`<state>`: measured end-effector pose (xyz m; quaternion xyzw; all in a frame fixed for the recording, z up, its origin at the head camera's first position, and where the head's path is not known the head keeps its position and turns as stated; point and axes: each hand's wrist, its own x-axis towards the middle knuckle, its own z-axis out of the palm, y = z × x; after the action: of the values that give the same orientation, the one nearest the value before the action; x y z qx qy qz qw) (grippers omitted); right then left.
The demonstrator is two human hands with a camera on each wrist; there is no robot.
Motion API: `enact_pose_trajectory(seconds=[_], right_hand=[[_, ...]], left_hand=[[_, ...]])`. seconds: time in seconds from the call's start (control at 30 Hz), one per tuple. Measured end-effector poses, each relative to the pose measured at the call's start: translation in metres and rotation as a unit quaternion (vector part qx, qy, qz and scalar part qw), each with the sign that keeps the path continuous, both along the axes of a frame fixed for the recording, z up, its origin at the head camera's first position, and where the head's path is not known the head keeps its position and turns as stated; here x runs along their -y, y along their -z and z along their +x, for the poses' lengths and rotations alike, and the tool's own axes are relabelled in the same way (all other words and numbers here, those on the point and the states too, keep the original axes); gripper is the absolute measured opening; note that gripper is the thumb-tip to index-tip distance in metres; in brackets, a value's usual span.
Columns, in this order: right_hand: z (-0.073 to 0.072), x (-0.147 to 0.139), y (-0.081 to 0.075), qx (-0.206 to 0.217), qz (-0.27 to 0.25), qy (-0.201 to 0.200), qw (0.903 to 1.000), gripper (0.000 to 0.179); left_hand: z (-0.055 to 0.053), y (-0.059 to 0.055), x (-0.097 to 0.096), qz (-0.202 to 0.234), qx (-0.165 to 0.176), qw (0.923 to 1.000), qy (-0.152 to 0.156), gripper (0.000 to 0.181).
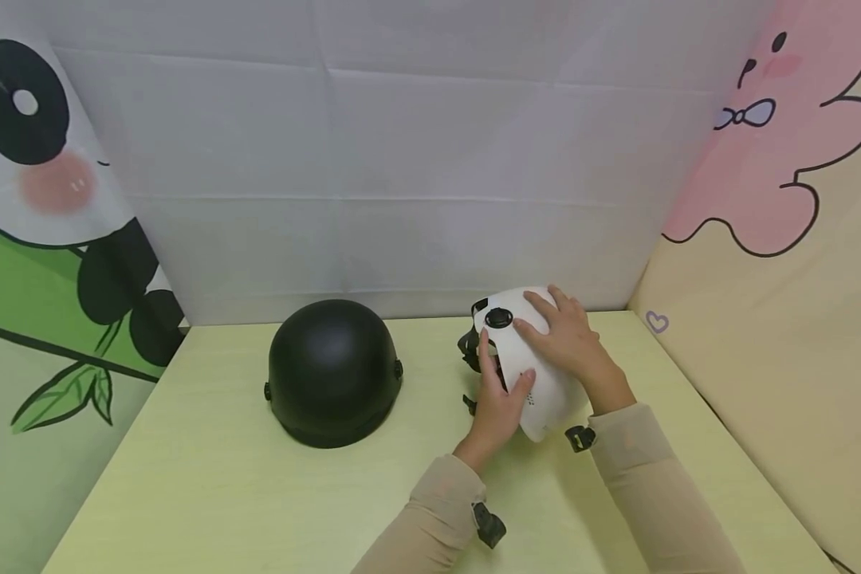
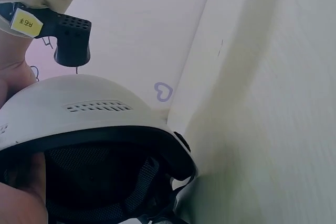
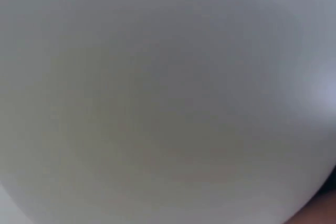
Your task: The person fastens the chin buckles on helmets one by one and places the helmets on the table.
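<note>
Soft light fills the head view, with a faint shadow on the pale yellow-green tabletop point(image 1: 186, 478) below the smooth white hard-shell helmet point(image 1: 556, 399). The left wrist view is dimmer, a shadow band right of the helmet. The right wrist view is blurred, glare whitening the helmet's right side.

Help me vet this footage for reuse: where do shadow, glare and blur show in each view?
Head: fairly sharp, with a soft shadow on the table beside the right sleeve; left wrist: a broad shadow band across the table, and a dark interior in the white helmet; right wrist: the helmet's shell nearly fills the frame, smooth and soft, with pale glare at the right edge.
</note>
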<state>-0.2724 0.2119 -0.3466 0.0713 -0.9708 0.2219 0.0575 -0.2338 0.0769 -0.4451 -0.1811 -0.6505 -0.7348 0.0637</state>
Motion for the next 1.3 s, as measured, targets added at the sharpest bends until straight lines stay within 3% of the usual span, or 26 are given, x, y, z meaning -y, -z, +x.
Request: enact_pose_trajectory(seconds=[0.27,0.4,0.67,0.93,1.17,1.3], right_hand=[[0.000,-0.003,0.001,-0.001,-0.009,0.009,0.9999,0.070],[-0.001,-0.005,0.001,-0.002,-0.011,0.009,0.9999,0.070],[-0.003,-0.008,0.003,-0.003,-0.011,0.014,0.9998,0.070],[-0.003,-0.008,0.004,-0.009,-0.027,0.027,0.9992,0.070],[-0.006,-0.008,0.004,-0.007,-0.033,0.045,0.9984,0.069],[-0.006,-0.008,0.003,-0.005,-0.038,0.052,0.9979,0.069]], left_hand=[[0.005,0.012,-0.002,0.073,-0.011,0.9965,0.039,0.088],[0.009,0.019,-0.005,0.088,-0.009,0.9949,0.049,0.089],[0.017,0.029,-0.011,0.062,-0.019,0.9972,0.038,0.080],[0.029,0.024,-0.009,0.058,-0.036,0.9958,0.062,0.069],[0.021,0.042,-0.017,0.050,-0.039,0.9959,0.064,0.071],[0.018,0.045,-0.019,0.051,-0.031,0.9964,0.060,0.067]])
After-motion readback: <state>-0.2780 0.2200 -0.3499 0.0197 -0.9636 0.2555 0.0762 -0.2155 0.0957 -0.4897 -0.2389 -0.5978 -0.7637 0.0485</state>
